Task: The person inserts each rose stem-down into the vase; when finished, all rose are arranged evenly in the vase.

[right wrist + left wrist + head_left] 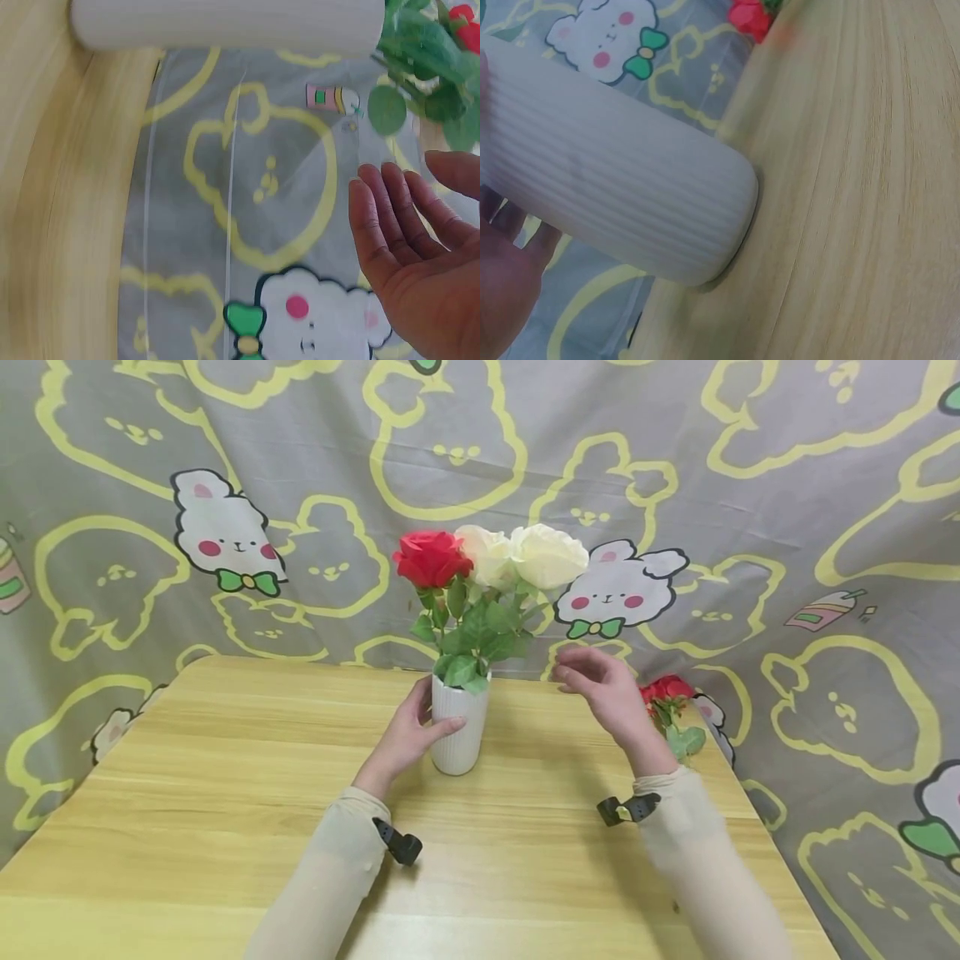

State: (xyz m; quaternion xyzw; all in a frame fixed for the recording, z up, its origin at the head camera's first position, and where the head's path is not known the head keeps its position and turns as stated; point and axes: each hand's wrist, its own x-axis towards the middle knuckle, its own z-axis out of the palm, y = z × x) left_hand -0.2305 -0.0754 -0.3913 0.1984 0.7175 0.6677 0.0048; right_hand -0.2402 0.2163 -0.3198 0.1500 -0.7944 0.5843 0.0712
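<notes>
"Checking the grip first: what does the left hand (401,739) hold?"

"The white vase (459,748). The thumb lies across the front of the ribbed wall; the fingers reach around the 9 o'clock side."

"State of the right hand (613,697)?"

"Holding nothing. Fingers loosely bent, with a narrow gap to the thumb in the head view. The hand is raised between 2 and 3 o'clock of the vase, apart from it."

"Position of the vase?"

"Upright on the wooden table (225,777), toward its 12 o'clock edge. Clock directions refer to the head view."

"Contents?"

"Three flower heads above the rim: a red rose (431,560) between 11 and 12 o'clock, a cream rose (483,556) at 12, and a white rose (549,557) at 1. Green leaves (480,631) spread directly over the rim."

"Surrounding items?"

"Red flowers (667,687) lie at the table's 2 o'clock corner, partly hidden by the right hand. Each wrist carries a black band. A grey patterned curtain (450,393) hangs beyond the 12 o'clock edge."
</notes>
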